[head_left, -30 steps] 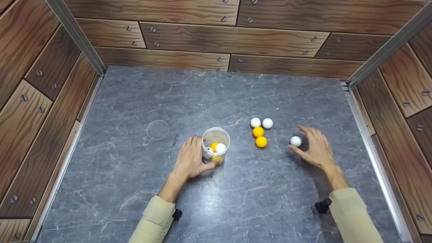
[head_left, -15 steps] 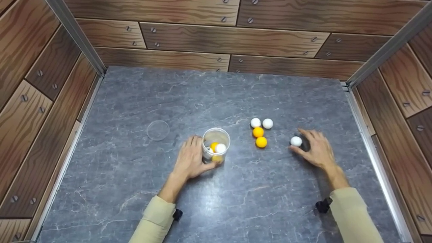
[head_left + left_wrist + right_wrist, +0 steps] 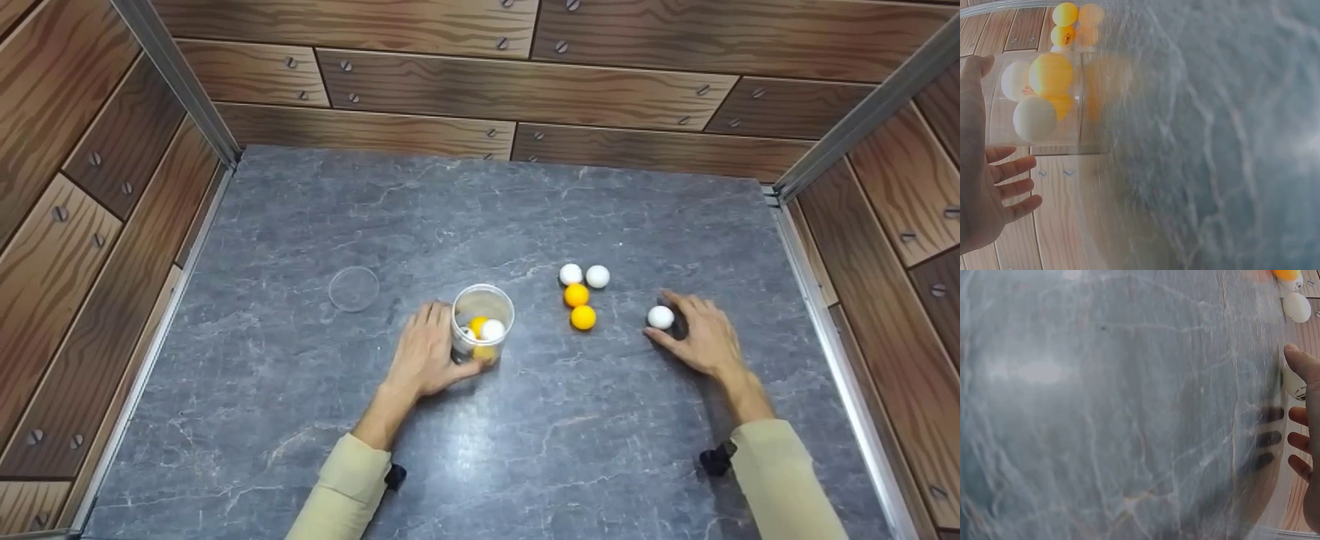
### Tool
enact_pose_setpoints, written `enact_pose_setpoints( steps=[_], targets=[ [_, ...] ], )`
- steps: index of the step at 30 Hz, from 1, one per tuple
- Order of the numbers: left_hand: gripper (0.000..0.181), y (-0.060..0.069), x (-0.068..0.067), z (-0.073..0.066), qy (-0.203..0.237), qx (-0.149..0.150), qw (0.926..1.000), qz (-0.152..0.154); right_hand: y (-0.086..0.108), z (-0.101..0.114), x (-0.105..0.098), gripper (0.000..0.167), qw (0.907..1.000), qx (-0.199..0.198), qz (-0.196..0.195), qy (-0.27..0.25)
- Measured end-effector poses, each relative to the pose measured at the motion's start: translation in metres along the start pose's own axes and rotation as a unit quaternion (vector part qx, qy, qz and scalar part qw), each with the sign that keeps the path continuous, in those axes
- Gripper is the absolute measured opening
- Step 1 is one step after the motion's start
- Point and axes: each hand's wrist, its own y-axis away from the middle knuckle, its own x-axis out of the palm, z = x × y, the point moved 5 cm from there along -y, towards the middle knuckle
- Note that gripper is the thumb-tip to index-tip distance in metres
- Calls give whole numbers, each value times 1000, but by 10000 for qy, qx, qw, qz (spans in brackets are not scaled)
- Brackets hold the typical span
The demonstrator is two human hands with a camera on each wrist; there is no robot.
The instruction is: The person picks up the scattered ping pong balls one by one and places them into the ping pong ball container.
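Note:
My left hand (image 3: 425,349) holds a clear plastic jar (image 3: 484,298) standing on the table, thumb along its near side and fingers at its left. Inside lie several white and orange balls, like table tennis balls; the left wrist view shows an orange ball (image 3: 1051,75) and a white ball (image 3: 1035,119) through the wall. My right hand (image 3: 703,334) rests around a lone white ball (image 3: 660,317), thumb and forefinger spread at either side. A gap shows between palm and ball, and whether the thumb touches it cannot be told. Printing shows on this ball (image 3: 1296,386) in the right wrist view.
Between the hands, two white balls (image 3: 584,276) and two orange balls (image 3: 580,306) lie close together. A clear round lid (image 3: 354,289) lies flat to the left of the jar. Wood-patterned panels (image 3: 420,82) wall the grey marbled table (image 3: 480,202) at back and sides.
The right thumb and forefinger have come slightly nearer the lone white ball. The head view has shifted a little; the jar, the left hand and the other balls stay in place.

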Motion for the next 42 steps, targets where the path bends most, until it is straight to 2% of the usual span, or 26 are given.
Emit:
enact_pose_setpoints(
  steps=[5, 13, 18, 27, 42],
  targets=[
    [101, -1, 1, 0, -18, -41, 9999, 129, 0, -1, 1, 75, 10000, -4, 2, -44],
    [100, -1, 1, -1, -34, 17, 10000, 30, -1, -1, 2, 72, 10000, 34, -6, -26],
    [97, -1, 0, -1, -3, 34, 10000, -68, -1, 0, 2, 65, 9999, -20, -118, -41],
    [95, 0, 0, -1, -115, 0, 9999, -32, 1, 4, 1, 50, 9983, -201, -448, -306],
    [100, -1, 2, -1, -71, -27, 10000, 33, 2, 12, 0, 50, 9974, -184, -631, -300]
  ],
)
